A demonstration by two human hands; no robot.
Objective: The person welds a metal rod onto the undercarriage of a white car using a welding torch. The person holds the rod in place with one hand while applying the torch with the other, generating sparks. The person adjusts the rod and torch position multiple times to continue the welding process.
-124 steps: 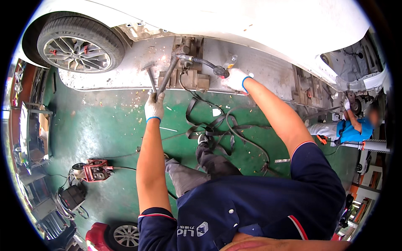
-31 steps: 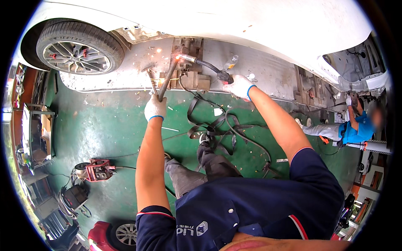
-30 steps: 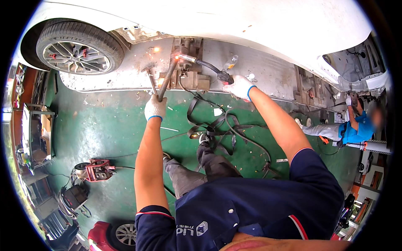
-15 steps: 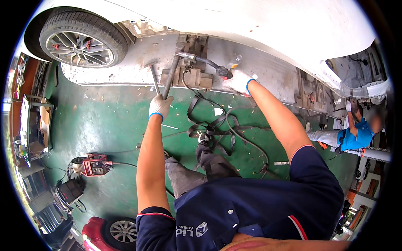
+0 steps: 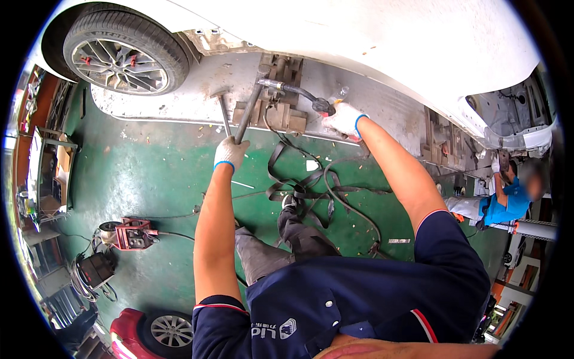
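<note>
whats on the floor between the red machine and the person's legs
In the head view, only a thin cable crosses the green floor from the red machine toward the legs; the left forearm passes over that stretch.

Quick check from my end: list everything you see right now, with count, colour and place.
car body: one, white, raised across the top
wheel: one, black tyre with silver rim, top left
sill panel: one, bare grey metal, under the car
hammer: one, grey, against the sill
long bar: one, grey, gripped at its lower end
hose tool: one, black, at the sill
straps and cables: several, black, on the floor
welder unit: one, red, left floor
floor: green
red car corner: one, bottom left
co-worker: one, blue shirt, right edge
left hand: white glove, holding the bar
right hand: white glove, on the hose tool
</note>
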